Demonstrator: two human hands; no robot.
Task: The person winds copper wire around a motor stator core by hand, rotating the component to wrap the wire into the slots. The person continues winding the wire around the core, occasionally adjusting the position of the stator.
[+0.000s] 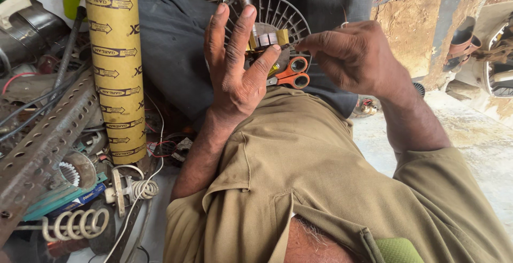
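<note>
Cluttered workshop floor. Left hand, fingers spread, steadies the motor core at top centre; right hand pinches its winding. Scissors beneath might nick wire.

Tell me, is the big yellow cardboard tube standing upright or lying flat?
Upright. The yellow cardboard tube rises from the clutter at its base to the picture's top edge, leaning slightly, beside the perforated metal bar.

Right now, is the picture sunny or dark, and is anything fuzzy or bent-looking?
Head view: bright daylight falls on the concrete floor at right; the clutter at left sits in shade. The left hand and right hand look sharp, as do the orange-handled scissors. The yellow cardboard tube leans, and edges bend like a wide lens. No strong glare.
</note>
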